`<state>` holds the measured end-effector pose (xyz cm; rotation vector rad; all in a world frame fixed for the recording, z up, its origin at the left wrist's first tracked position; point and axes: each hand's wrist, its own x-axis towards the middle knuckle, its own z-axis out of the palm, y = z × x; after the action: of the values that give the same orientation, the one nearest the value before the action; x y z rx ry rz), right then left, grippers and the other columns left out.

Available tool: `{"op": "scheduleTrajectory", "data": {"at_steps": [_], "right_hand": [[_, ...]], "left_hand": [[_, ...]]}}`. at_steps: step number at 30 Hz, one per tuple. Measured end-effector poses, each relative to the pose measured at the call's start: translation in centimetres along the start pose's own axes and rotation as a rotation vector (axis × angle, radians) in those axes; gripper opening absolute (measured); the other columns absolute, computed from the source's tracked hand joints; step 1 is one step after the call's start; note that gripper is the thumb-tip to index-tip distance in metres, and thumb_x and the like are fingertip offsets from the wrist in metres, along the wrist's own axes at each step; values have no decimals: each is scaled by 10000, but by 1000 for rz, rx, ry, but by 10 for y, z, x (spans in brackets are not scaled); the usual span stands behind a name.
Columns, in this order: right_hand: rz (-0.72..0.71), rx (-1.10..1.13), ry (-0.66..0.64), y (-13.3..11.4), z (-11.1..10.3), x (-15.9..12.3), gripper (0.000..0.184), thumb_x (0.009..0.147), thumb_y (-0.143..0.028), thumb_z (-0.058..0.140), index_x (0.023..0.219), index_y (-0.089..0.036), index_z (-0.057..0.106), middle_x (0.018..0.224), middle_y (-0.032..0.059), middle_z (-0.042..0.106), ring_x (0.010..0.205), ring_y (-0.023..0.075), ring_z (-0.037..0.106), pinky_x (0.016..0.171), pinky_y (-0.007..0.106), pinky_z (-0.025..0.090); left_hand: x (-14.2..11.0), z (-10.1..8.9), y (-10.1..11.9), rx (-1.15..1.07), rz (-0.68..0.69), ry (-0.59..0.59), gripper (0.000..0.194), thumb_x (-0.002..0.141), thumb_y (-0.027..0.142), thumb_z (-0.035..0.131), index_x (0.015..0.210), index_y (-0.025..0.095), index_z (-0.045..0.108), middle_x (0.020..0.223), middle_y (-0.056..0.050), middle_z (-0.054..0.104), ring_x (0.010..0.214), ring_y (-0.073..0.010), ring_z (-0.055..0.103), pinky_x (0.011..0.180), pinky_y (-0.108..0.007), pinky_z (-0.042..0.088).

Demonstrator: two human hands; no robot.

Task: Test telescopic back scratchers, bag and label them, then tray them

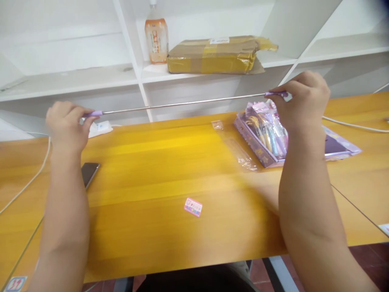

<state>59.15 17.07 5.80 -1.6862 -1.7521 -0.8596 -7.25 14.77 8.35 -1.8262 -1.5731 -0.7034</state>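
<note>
A thin telescopic metal rod [182, 104] with purple ends is stretched out nearly level above the table. My left hand [68, 121] pinches the purple end on the left, fingers closed. At the other end, my right hand [305, 99] grips the purple tip, slightly higher than the left. Below on the table lies a small pink card [193, 207]. A purple patterned box [258, 152] sits beneath my right hand, holding several wrapped pens or similar sticks [270, 132]; my forearm hides part of it.
A clear plastic sleeve [240, 154] lies left of the box. A phone [90, 173] rests by my left forearm, near a white power strip [101, 128] and cable. On the shelf behind stand an orange-labelled bottle [156, 38] and a taped cardboard parcel [212, 56].
</note>
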Motion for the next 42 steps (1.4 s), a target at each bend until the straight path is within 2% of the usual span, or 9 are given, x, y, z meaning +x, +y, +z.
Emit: {"op": "scheduleTrajectory", "data": {"at_steps": [5,8,12,15,18,26,33,37,42], "right_hand": [[10,6,-32,3,-5,3,257,1086,-346,623,1120,-165,802,1110,162,721,1097,252,626,907,393,425],[-41,36,3,-17,-12,4,328,1102,-402,587,1071,-162,809,1045,150,707,1049,262,617,882,399,411],[-270,237,84,-104,-22,-10,445,1146,-422,463,918,-216,785,849,86,629,863,238,547,794,392,353],[-526,405,-3,-174,-22,-30,412,1157,-342,429,903,-234,735,821,62,600,838,231,510,776,380,315],[-584,460,-3,-200,-16,-42,363,1143,-297,458,887,-220,704,839,68,605,828,229,479,741,370,284],[-604,412,-248,-186,2,-43,414,1152,-336,389,963,-222,738,937,121,637,920,273,495,764,385,301],[-660,399,-457,-202,36,-73,288,1110,-276,514,964,-167,738,1018,135,674,936,256,517,770,363,336],[-621,415,-474,-215,57,-97,282,1124,-237,473,1043,-154,730,1100,144,688,1020,262,523,810,347,361],[-615,430,-465,-218,63,-102,281,1130,-238,466,1050,-146,720,1092,141,690,998,250,538,839,345,361]], "left_hand": [[3,-2,2,-9,71,72,607,1036,701,530,1047,144,769,1042,-91,690,1043,-240,556,1007,-440,436],[2,-7,30,-27,169,91,534,1031,678,574,1040,188,787,1003,-73,715,955,-220,548,915,-395,444],[-17,-14,115,-91,372,129,339,1084,513,580,1082,241,783,934,-64,714,851,-228,542,747,-371,384],[-39,-14,178,-208,495,79,283,1118,404,535,1050,244,758,847,-61,682,742,-216,525,672,-384,318],[-51,-9,206,-283,491,44,262,1125,383,522,1058,247,736,821,-53,669,731,-217,536,660,-392,302],[-59,18,208,-331,423,-219,381,1142,435,426,1038,240,736,921,-87,713,862,-255,631,724,-410,429],[-91,67,213,-551,316,-498,275,1118,398,474,1126,226,689,1069,-92,714,961,-254,679,807,-383,512],[-99,88,210,-614,314,-643,208,1086,352,511,1154,235,668,1119,-82,716,964,-257,688,833,-391,534],[-97,89,207,-629,316,-650,197,1071,345,512,1147,241,662,1118,-75,727,1009,-266,689,880,-405,540]]}}
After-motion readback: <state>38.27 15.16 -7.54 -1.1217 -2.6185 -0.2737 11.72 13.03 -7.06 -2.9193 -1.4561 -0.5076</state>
